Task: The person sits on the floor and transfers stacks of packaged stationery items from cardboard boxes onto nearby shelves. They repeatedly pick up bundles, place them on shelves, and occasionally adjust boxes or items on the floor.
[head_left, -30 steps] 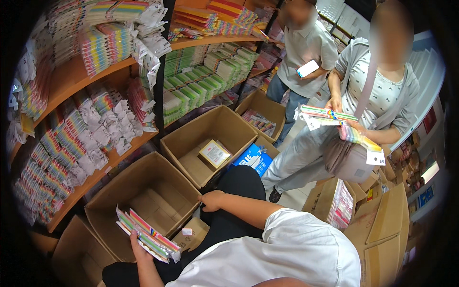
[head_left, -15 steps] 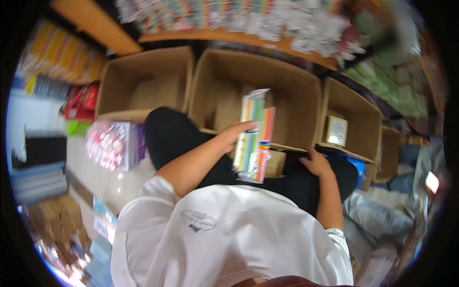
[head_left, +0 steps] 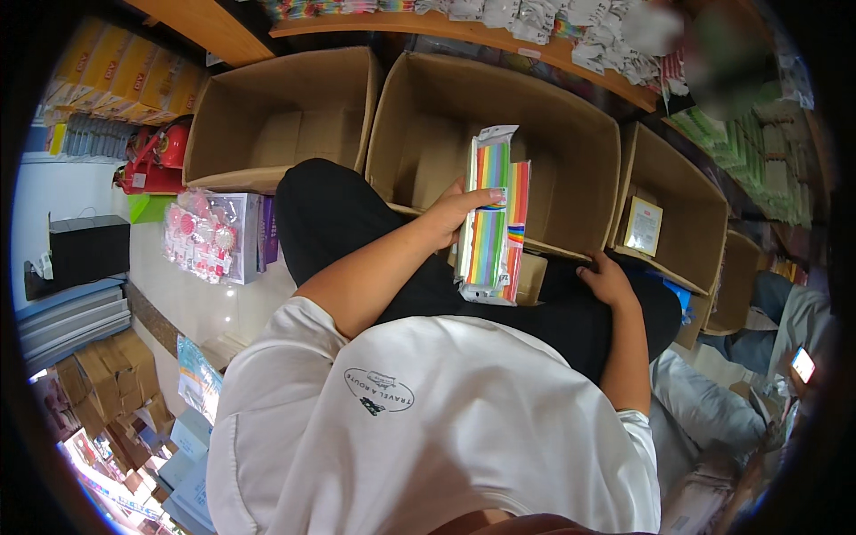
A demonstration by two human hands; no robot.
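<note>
My left hand [head_left: 459, 214] is closed round a small stack of clear packets of rainbow-striped strips [head_left: 486, 227], its thumb lying across the front one. The packets stand nearly upright above my lap, in front of the middle cardboard box [head_left: 571, 178]. At least two overlap, the rear one showing on the right. My right hand [head_left: 608, 281] rests by my right knee at the near right corner of that box. Its thumb and forefinger are apart with nothing seen between them; the other fingers are partly hidden.
Cardboard boxes stand to the left [head_left: 276, 116] and right [head_left: 678, 196]; the right one contains a small pale box [head_left: 642, 226]. Pink packaged items [head_left: 203, 236] lie left of my knee. A wooden shelf edge [head_left: 428, 24] with packets runs behind. A phone [head_left: 802, 364] glows far right.
The whole view has shifted, so boxes, hands and packets sit higher in the picture, and it is sharper. My left hand still holds the packets; my right hand stays by the box corner.
</note>
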